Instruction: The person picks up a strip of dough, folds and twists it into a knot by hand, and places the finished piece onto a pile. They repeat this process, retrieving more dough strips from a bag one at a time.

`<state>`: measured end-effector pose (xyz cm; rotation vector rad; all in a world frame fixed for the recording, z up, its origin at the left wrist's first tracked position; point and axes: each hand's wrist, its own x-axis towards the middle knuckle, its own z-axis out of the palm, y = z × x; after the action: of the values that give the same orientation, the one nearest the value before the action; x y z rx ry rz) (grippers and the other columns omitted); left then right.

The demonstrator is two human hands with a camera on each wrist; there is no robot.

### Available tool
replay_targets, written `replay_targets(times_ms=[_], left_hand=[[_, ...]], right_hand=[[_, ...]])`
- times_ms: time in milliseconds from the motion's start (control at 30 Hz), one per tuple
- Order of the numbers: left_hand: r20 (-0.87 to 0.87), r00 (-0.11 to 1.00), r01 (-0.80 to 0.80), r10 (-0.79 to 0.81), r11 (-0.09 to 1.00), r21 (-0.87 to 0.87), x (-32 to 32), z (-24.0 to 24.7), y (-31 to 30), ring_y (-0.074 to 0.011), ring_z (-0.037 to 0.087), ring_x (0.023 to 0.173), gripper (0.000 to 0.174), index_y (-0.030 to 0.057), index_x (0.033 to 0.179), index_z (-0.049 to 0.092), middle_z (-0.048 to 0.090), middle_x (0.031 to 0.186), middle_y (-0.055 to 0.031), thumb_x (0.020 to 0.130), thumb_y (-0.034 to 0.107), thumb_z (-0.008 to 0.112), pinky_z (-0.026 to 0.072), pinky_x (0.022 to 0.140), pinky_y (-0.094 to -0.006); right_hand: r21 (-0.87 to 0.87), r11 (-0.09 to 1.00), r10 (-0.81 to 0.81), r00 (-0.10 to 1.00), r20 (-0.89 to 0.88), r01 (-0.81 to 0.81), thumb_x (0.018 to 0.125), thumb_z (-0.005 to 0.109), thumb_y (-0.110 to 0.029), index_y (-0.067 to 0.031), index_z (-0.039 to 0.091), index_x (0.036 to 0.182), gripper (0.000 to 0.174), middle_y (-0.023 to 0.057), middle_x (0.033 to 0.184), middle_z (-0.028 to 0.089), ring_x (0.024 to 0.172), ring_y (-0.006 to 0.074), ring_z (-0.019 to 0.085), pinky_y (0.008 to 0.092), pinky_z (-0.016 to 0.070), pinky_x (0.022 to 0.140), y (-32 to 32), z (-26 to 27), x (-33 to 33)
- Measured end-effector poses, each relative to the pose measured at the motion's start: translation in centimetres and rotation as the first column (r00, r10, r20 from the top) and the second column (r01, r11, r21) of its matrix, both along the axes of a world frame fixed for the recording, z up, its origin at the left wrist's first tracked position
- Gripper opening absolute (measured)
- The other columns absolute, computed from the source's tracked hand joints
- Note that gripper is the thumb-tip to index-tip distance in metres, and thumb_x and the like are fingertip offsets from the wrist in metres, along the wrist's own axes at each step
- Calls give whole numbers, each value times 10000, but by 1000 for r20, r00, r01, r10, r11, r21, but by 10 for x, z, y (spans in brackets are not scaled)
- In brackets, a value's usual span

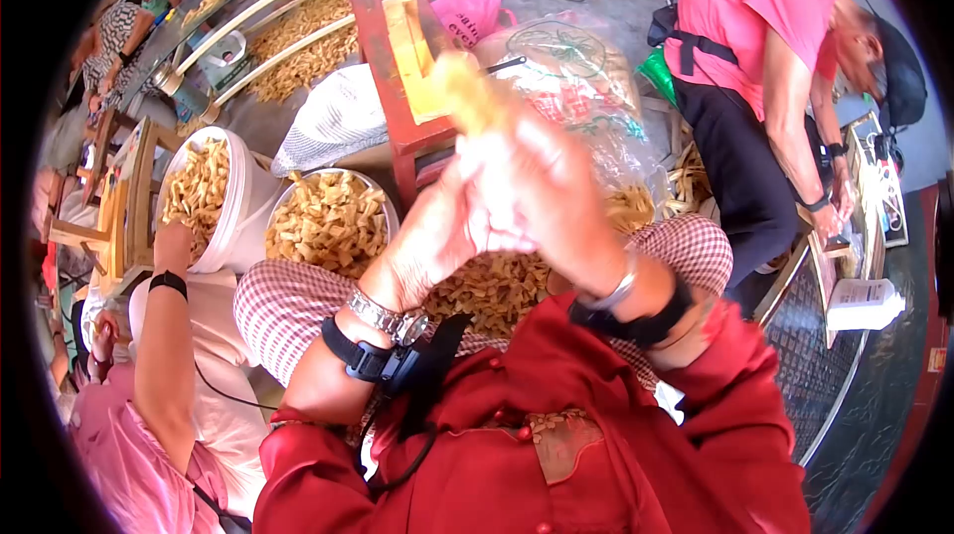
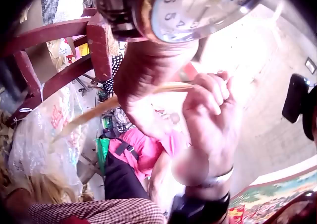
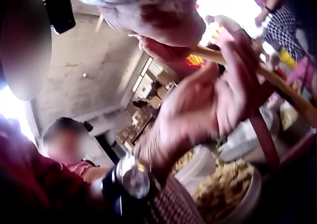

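Both hands are raised close together over the lap, around a long, flat, yellowish-tan strip (image 2: 94, 116), which is blurred in the head view. My right hand (image 2: 210, 107) grips one end with curled fingers. My left hand (image 3: 210, 100), with a metal watch at its wrist, has the strip running between thumb and fingers; the free length sticks out past it. Below the hands, a heap of short tan pieces (image 1: 487, 296) lies between the checked trouser legs. A round tub (image 1: 394, 221) full of similar folded pieces stands by the left knee.
Left of the tub stands a white bucket (image 1: 238, 198) of pieces, where another person's hand (image 1: 171, 244) reaches in. A red wooden bench (image 1: 373, 32) stands ahead with a yellow block on it. Clear plastic bags (image 1: 586, 67) lie beyond. A person in pink (image 1: 755, 7) bends at right.
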<state>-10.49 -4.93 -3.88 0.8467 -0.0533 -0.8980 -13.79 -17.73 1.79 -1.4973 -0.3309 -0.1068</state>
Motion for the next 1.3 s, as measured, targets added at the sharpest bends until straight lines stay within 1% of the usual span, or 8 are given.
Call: replay_targets(times_ms=[233,433,600,700,733,867,1167,1300], left_hand=[[-158,987,-53,12,965,-258,47,-1,23,-97,396,515,269,62,849,530,432,617,27,976,279,434,453,614,-287],[-61,998,-30,27,999,-44,53,46,17,-121,328,457,281,132,615,382,363,554,14,856,243,475,430,622,-303],[143,985,97,-99,995,17,66,48,24,-129,393,493,295,115,597,427,439,573,-7,852,227,525,427,625,-280],[748,646,-353,-154,808,471,75,53,33,-205,555,660,193,38,680,512,578,747,-73,849,109,571,461,637,-332],[932,-66,-679,-356,700,220,85,51,37,-276,608,735,89,4,789,560,618,953,-139,821,68,612,487,639,-307],[855,-255,-686,-452,707,169,89,62,40,-248,618,863,47,-2,880,582,578,1048,-129,835,11,590,490,686,-306],[713,681,-330,166,939,96,104,39,47,-72,592,883,373,41,1234,532,635,1030,-20,878,114,616,475,806,-225],[631,765,-267,129,955,129,98,37,45,-85,567,971,385,40,1233,540,603,1141,-45,859,64,625,457,868,-258]], right_hand=[[421,905,57,968,-246,53,994,389,-294,-47,471,885,282,27,697,496,607,118,538,204,409,431,16,-48,-22],[89,875,-483,852,204,475,986,428,-289,-7,566,932,318,57,840,598,723,66,551,205,447,528,-1,-44,36],[185,947,-251,963,-94,265,978,442,-250,-22,582,934,271,1,720,553,560,33,496,194,401,455,11,-47,64],[150,983,-57,946,-318,109,952,458,-260,-44,584,878,261,-41,597,460,465,18,402,186,307,383,3,-47,75],[174,985,46,939,-340,15,947,457,-268,-45,583,863,269,-44,586,448,457,18,386,185,291,380,-2,-48,84],[188,943,327,875,-356,-276,928,403,-253,-52,534,815,266,-63,581,365,449,20,296,180,230,403,-15,-36,104],[-112,971,204,977,-67,-211,936,498,-427,-50,568,901,385,-32,621,489,479,30,460,178,344,396,-10,-42,128],[-67,983,161,979,-129,-170,954,496,-344,-39,563,903,316,-30,620,491,497,31,478,179,336,394,-11,-56,128]])
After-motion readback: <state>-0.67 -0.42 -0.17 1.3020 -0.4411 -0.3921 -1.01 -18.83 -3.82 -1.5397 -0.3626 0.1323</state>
